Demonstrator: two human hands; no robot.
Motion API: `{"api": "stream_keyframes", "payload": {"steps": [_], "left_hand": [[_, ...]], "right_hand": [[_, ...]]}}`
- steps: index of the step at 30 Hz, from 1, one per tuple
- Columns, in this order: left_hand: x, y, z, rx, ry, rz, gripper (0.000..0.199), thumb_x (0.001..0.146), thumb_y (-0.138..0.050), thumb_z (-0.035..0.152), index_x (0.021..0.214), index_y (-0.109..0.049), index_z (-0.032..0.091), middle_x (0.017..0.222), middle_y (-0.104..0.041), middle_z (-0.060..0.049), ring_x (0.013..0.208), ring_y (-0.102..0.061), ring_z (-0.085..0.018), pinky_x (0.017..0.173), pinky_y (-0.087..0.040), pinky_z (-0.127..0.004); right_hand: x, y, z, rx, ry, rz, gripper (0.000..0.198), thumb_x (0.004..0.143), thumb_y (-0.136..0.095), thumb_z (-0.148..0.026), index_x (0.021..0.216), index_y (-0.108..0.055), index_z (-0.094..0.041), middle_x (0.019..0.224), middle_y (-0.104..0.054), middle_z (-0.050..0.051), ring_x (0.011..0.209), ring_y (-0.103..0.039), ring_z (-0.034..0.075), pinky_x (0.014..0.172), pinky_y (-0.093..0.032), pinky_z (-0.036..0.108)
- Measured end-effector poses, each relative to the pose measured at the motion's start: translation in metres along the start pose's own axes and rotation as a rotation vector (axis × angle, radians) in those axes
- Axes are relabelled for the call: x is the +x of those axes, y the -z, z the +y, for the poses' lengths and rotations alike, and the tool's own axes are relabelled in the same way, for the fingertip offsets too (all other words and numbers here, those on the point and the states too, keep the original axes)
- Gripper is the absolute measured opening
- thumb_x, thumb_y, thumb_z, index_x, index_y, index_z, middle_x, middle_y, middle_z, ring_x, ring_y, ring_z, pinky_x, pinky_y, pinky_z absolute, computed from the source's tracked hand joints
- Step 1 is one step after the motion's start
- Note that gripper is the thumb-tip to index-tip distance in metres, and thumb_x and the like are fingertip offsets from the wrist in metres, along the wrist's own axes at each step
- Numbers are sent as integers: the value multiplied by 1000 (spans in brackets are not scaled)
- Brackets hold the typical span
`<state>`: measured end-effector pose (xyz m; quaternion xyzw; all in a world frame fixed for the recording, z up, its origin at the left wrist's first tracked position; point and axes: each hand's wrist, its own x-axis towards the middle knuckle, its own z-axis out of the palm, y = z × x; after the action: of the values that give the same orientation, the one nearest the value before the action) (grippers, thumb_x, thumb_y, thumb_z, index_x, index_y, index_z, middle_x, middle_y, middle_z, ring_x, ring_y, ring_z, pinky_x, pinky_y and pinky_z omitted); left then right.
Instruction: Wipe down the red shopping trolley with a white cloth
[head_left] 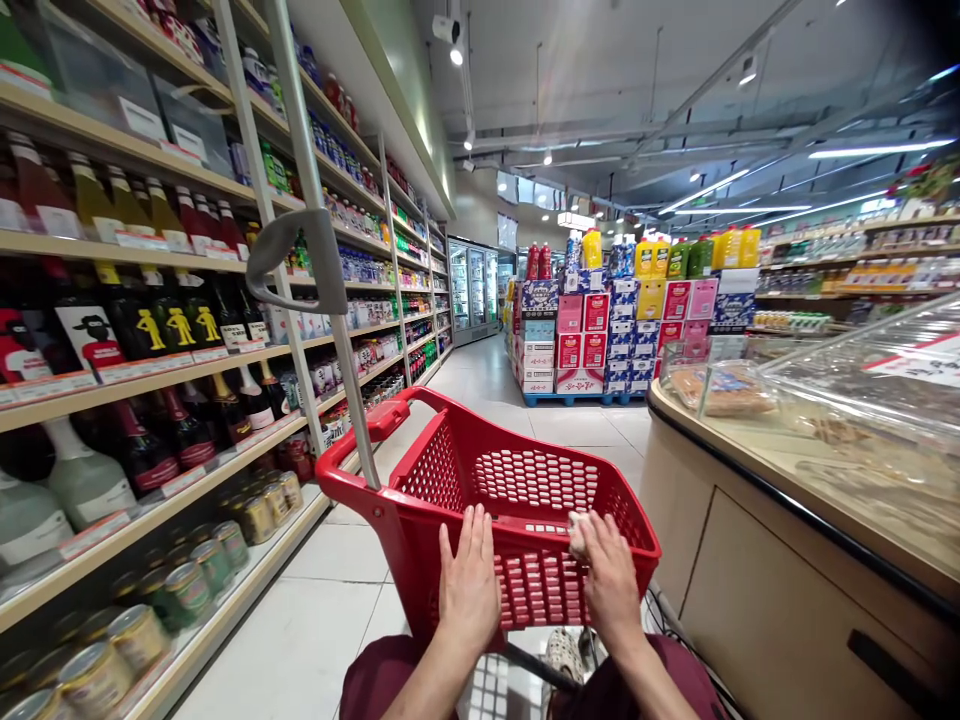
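A red plastic shopping cart with honeycomb-shaped holes stands sideways right in front of my knees. A grey metal pole with a grey loop handle rises from its left end. My left hand lies flat against the near side of the cart, its fingers straight and pointing up. Farther right, my right hand is at the same side near the rim. A small crumpled white cloth or tissue is pinched between its thumb and fingers. My palms are hidden from view.
Shelves of bottles and cans line the left side. Close on the right stands a display counter with packaged food. Stacked drink cartons stand on blue pallets ahead, with tall fridges behind. Cables lie beside the counter's base.
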<state>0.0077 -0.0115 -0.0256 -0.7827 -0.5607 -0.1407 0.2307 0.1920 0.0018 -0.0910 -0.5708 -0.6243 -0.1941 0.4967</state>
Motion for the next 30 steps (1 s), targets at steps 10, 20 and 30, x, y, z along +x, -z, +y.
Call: {"api": "stream_keyframes", "payload": {"steps": [10, 20, 30], "left_hand": [[7, 21, -26, -7, 46, -21, 59, 76, -39, 29, 131, -31, 11, 139, -29, -9, 131, -12, -26, 105, -10, -52], [1, 34, -55, -22, 34, 15, 56, 76, -39, 26, 131, -32, 12, 139, -28, -7, 131, -15, -22, 106, -7, -49], [-10, 41, -90, -48, 111, 114, 52, 77, -32, 15, 129, -34, 11, 137, -33, -6, 129, -23, -17, 107, -5, -48]], "right_hand": [[5, -9, -18, 35, 53, -58, 58, 76, -24, 1, 127, -40, -20, 130, -44, 8, 128, -24, 21, 99, -29, 49], [19, -35, -76, 198, 134, -104, 58, 73, -27, 2, 124, -44, -19, 130, -44, 7, 127, -26, 19, 100, -30, 44], [39, -55, -146, 229, 93, -146, 46, 79, -28, -4, 119, -49, -9, 127, -46, 14, 126, -27, 21, 99, -31, 43]]}}
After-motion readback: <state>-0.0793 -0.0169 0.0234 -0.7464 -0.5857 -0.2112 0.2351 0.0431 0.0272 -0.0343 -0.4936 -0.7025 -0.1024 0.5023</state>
